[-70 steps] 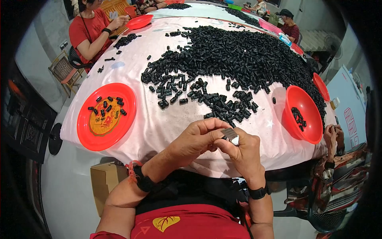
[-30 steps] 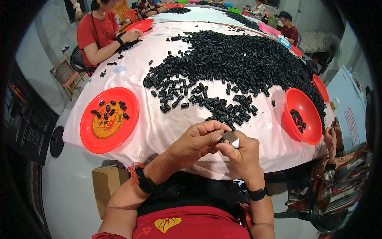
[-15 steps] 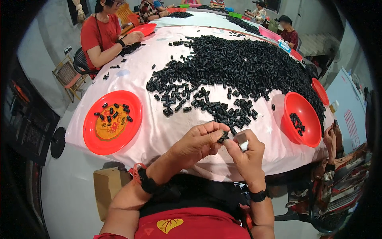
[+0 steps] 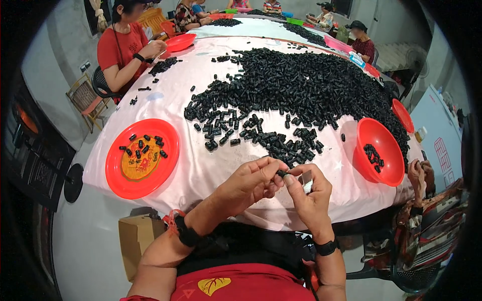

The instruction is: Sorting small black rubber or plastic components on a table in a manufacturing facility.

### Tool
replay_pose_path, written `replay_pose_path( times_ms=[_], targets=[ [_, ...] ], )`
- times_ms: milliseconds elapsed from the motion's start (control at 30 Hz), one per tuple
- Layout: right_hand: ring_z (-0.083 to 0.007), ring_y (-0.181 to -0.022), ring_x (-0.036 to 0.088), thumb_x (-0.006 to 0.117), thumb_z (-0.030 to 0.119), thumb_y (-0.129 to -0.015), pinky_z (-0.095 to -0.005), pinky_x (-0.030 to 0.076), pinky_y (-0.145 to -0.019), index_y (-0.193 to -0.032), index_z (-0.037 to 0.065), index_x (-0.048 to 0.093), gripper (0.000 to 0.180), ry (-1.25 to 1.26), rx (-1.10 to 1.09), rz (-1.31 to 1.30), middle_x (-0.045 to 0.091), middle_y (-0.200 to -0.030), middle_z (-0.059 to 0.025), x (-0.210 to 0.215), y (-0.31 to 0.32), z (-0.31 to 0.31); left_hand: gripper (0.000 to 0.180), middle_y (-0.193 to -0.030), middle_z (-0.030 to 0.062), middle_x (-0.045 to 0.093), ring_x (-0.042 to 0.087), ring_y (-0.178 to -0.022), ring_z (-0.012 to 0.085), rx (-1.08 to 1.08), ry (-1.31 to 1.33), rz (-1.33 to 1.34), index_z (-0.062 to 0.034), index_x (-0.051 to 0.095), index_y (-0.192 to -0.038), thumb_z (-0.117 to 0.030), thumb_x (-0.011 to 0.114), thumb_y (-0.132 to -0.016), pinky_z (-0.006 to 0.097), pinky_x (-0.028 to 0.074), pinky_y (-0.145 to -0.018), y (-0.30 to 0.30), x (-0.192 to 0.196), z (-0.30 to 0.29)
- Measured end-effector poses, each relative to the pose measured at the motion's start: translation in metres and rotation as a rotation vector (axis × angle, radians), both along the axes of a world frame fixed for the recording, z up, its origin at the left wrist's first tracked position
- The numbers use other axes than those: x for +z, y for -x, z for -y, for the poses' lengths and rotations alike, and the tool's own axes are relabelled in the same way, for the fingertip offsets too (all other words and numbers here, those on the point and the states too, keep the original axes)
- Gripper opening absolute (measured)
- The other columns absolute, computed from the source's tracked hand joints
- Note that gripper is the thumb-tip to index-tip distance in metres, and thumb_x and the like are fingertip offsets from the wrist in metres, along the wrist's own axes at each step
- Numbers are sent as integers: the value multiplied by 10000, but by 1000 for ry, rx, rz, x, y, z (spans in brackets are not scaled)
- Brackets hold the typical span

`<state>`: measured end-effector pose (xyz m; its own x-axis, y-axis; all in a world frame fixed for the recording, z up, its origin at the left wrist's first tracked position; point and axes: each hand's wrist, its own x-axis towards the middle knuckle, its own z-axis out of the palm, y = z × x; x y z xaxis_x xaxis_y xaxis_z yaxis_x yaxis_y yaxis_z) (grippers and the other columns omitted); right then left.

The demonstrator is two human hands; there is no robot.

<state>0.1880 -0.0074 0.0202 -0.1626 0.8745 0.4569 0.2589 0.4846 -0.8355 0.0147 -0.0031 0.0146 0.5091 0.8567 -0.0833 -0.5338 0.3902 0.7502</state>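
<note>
Over the near edge of the white-covered bench, the left hand pinches a small black plastic cylinder at its fingertips, pointing toward three o'clock at the small grey metal tool clamped in the right hand.

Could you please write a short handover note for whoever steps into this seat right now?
Left hand: pinching a small black piece at the fingertips.
Right hand: grip on a small silvery tool, meeting that piece.
Sorted so far: some pieces on the red plate at left, a few in the red bowl at right.
Left: the large black pile across the pink tablecloth.
</note>
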Motion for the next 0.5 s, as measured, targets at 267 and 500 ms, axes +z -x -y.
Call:
replay_pose_path(
  times_ms=[267, 500],
  targets=[
    [-51, -634, 546, 653, 128, -840, -209, 423, -554, -875, 11, 614, 128, 20, -20, -48, 624, -682, -27, 1, 4, 2, 267, -808, -36, 544, 492, -726, 32, 58, -219, -100, -18, 571, -1138, -177, 556, -924, 183, 415, -685, 3, -2, -1],
    [-48, -616, 538, 688, 169, -819, -208, 417, -528, -843, 12, 612, 176, 31, 37, -11, 624, -679, -27, -2, -1, -2, 264, -821, -39, 551, 481, -711, 31, 65, -267, -122, -21, 578, -1133, -189, 541, -934, 185, 401, -649, 5, -6, -4]
  ],
)
